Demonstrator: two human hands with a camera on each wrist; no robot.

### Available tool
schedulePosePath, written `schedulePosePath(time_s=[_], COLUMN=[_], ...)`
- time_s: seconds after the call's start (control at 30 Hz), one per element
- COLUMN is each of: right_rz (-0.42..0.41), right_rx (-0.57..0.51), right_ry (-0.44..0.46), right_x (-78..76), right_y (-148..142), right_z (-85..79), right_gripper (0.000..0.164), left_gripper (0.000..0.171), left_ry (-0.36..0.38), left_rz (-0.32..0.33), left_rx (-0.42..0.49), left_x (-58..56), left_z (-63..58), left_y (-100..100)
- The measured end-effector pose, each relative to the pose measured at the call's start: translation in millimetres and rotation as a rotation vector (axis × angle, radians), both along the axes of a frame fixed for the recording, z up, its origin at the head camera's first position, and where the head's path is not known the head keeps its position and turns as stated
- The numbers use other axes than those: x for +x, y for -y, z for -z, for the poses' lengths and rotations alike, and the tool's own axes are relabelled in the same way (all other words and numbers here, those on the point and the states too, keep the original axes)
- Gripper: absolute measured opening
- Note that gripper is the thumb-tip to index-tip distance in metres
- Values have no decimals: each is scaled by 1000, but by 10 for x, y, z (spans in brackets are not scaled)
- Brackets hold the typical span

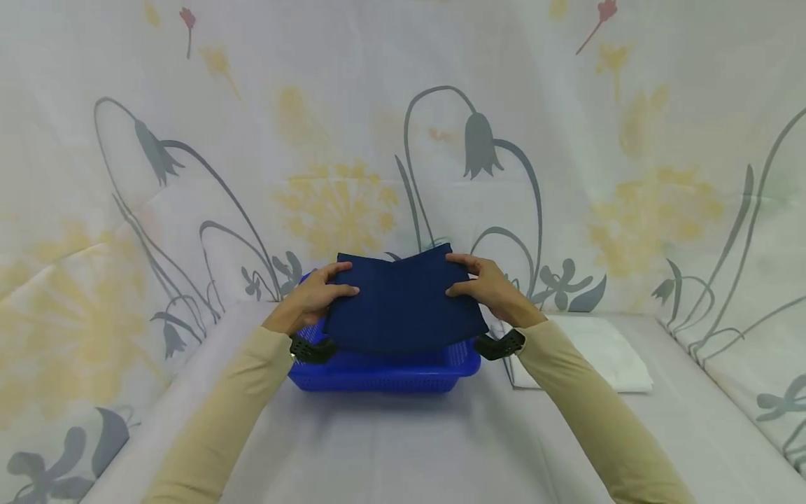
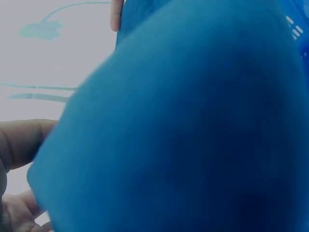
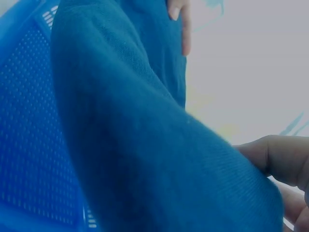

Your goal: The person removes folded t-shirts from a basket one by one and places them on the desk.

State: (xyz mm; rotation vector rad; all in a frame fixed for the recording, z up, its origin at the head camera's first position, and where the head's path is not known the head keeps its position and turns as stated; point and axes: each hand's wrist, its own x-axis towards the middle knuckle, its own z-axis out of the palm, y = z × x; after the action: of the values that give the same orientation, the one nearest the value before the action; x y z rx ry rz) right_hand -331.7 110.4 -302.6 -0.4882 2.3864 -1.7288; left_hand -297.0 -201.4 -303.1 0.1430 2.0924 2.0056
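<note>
A dark navy piece of cloth (image 1: 403, 304) is stretched between both hands, sagging a little along its top edge. My left hand (image 1: 315, 294) pinches its left upper corner between thumb and fingers. At the opposite upper corner, my right hand (image 1: 494, 287) pinches it the same way. The cloth hangs in front of and above a blue plastic basket (image 1: 378, 381), hiding much of its inside. In the right wrist view the cloth (image 3: 145, 145) looks finely woven, with the perforated basket (image 3: 34, 130) beside it. Cloth (image 2: 169, 130) fills most of the left wrist view.
A folded white cloth (image 1: 598, 353) lies on the table to the right of the basket, partly behind the right forearm. The table has a pale cover (image 1: 390, 448). A flower-printed curtain (image 1: 352, 84) rises behind and along the sides.
</note>
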Motion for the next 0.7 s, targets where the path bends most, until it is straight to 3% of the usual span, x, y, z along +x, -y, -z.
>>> schedulePosePath(time_s=[0.2,0.37,0.7], right_rz=[10,12,-36], right_rx=[35,3,-28], right_ry=[-22,-5,-23], right_x=[70,162,387], right_y=[-133,-244,-531], right_z=[-36,-44,-23], right_gripper=[72,74,76], left_gripper=[69,68,67], left_ry=[-17,-38,-54], left_rz=[10,11,36], left_rx=[-25,-63,0], left_x=[66,147,290], left_z=[-25,-39,-25], left_y=[-34,-93,-285])
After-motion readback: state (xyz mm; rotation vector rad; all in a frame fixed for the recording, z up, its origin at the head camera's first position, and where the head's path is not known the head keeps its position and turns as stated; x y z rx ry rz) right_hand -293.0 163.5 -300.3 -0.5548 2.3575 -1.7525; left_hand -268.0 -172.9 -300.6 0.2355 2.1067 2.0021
